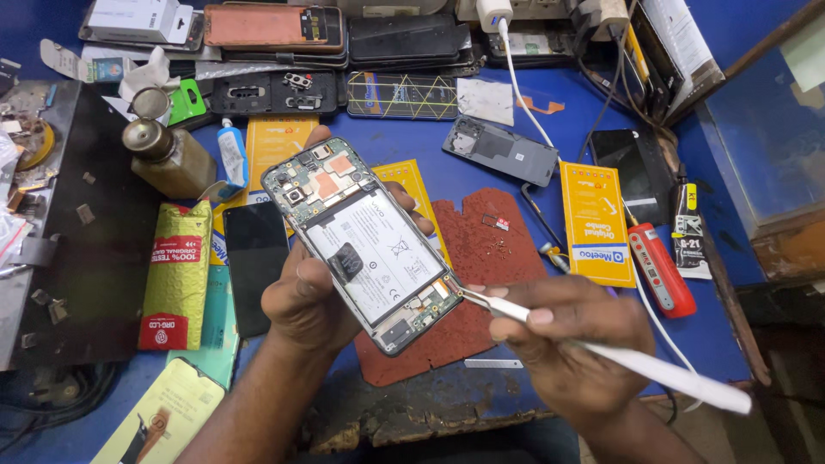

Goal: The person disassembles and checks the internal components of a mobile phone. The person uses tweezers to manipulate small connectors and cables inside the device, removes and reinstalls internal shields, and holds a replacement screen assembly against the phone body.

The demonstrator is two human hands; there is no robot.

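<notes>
- While the left hand [309, 296] is gripping the opened phone [365, 245] by its edges, thumb pressing across the near side and fingertips curling round the far side, the right hand [563, 339] is pinching a pair of white-handled tweezers [601, 348] and touching their tip to the phone's lower corner, at about four o'clock from the battery [378, 258].
- Judging from that contact, the step in hand is picking at a small part or connector on the lower board; the next move is probably calling for a steady, light lift with the phone kept still.
- Its back cover is off, and it is tilting with its camera end toward eleven o'clock, showing a white battery in the middle, a green board with copper patches at the top and a smaller board at the bottom.
- It is hovering above the blue bench [412, 137], just over the edge of a red work mat [490, 258] lying at three o'clock from it.
- A brass-topped bottle [163, 155] is standing at ten o'clock, a grey back cover [501, 151] at one o'clock, and a red tool [662, 271] well off at three o'clock.
</notes>
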